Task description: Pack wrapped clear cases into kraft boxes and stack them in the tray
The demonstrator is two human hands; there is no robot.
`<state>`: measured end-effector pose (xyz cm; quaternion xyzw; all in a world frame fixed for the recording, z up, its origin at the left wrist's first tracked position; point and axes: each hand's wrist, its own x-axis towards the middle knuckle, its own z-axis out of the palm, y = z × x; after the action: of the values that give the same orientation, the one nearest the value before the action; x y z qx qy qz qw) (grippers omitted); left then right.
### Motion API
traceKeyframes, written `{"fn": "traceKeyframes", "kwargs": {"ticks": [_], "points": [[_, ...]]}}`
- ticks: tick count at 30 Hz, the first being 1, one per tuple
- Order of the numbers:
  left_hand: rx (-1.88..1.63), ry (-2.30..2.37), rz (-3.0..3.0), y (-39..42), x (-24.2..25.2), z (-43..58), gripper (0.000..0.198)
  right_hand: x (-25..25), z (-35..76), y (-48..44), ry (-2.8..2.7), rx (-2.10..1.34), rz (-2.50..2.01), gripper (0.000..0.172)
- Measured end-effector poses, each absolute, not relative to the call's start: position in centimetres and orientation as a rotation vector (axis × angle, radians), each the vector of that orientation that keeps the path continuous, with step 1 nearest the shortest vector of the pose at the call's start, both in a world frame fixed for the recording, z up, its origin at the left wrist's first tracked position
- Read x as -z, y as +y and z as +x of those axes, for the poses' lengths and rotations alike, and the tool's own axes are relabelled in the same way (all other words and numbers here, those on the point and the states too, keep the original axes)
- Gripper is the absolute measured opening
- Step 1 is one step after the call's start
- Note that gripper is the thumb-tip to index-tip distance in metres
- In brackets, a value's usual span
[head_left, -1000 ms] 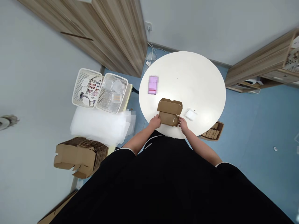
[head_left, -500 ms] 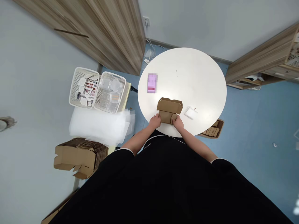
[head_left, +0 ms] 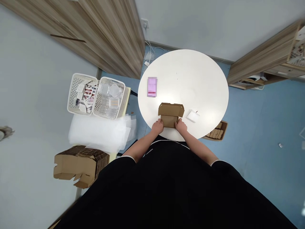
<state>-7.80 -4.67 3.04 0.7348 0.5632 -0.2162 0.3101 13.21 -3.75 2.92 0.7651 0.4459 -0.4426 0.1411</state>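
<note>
Grasping an open cardboard mailer box (head_left: 169, 121) at both short ends, on the near part of a round white table (head_left: 202, 70). Gripping the left end wall with the left hand (head_left: 157, 126), fingers curled and back of the hand uppermost. Gripping the right end wall with the right hand (head_left: 181, 126) in a matching pose, thumb toward the inside of the box. Reaching forward with both bare forearms, angled inward from short black sleeves. Cannot tell from this height how firmly held, nor where touched by the hidden fingertips.

Lying with long axis left to right across the front of the body, open side up. Pointing away from the body with the unclosed lid (head_left: 171, 110), hinged along the far long side.

Noting on the same table a slanted stack of white cards (head_left: 193, 116) near the right hand, and a pixelated purple item (head_left: 152, 86) toward the left rim. Noting below the table's right edge a brown bin (head_left: 224, 133) of small cardboard boxes (head_left: 216, 133). Noting well to the left two white perforated baskets (head_left: 98, 102), then translucent sheets (head_left: 98, 131), then a stack of flattened cardboard boxes (head_left: 73, 163) nearest the body.
</note>
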Motion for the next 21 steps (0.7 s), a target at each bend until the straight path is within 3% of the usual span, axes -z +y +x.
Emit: {"fn": "traceKeyframes", "kwargs": {"ticks": [3,6,8,13,15,21], "points": [[0.556,1.483,1.954,-4.6,-3.0,-8.1,0.057,-3.8,16.7,-4.5,1.336,1.244,2.375,0.037],[0.551,1.486,1.959,-4.6,-2.9,-8.4,0.061,-4.1,21.8,-3.8,1.56,0.953,2.519,0.04],[0.557,1.494,1.949,-4.6,-2.9,-8.4,0.063,-3.8,24.9,-2.1,1.699,0.837,2.44,0.051],[0.579,1.508,1.942,-4.6,-2.7,-8.0,0.063,-1.9,28.5,3.7,1.712,0.996,2.079,0.079],[0.59,1.51,1.937,-4.5,-2.6,-7.9,0.064,-1.4,28.5,5.1,1.637,1.04,1.999,0.076],[0.556,1.533,1.926,-4.6,-2.8,-7.6,0.061,-2.2,28.4,4.2,1.627,1.038,1.971,0.043]]}}
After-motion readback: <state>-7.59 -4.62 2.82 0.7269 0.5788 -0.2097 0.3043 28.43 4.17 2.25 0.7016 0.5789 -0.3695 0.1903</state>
